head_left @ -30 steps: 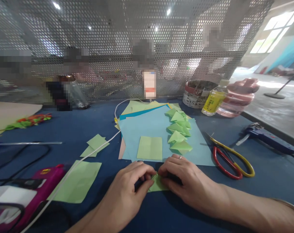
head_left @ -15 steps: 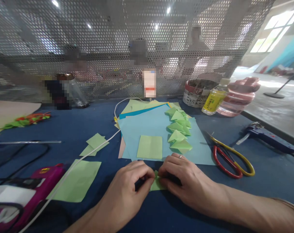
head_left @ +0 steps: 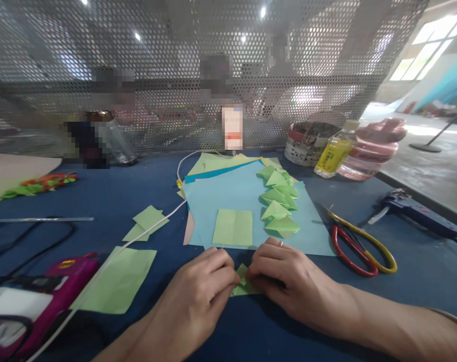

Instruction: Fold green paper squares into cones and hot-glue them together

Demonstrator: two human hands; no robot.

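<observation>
Between my hands, on the blue table, lies a small green paper piece (head_left: 245, 287) with folded layers. My left hand (head_left: 202, 289) pinches its left side, fingers bent and pressed together. From the right, my right hand (head_left: 288, 274), with a ring on one finger, grips the other side; its fingertips partly cover the paper. Just beyond, a green paper square (head_left: 233, 228) with a crease rests on light blue sheets (head_left: 221, 193). Several folded green paper pieces (head_left: 279, 203) form a column on the right part of those sheets.
Left of me lie loose green squares (head_left: 122, 281), a white cable (head_left: 111, 259) and a magenta device (head_left: 68, 274). Scissors (head_left: 364, 249) and a blue glue gun (head_left: 420, 213) are at right. A yellow-labelled bottle (head_left: 334, 153), a pink jug (head_left: 371, 151) and a perforated screen (head_left: 168, 100) stand behind.
My left fingers have closed in more tightly, and the thumb gap has narrowed. A folded layer of the green paper shows more between my fingertips. My right hand has barely moved.
</observation>
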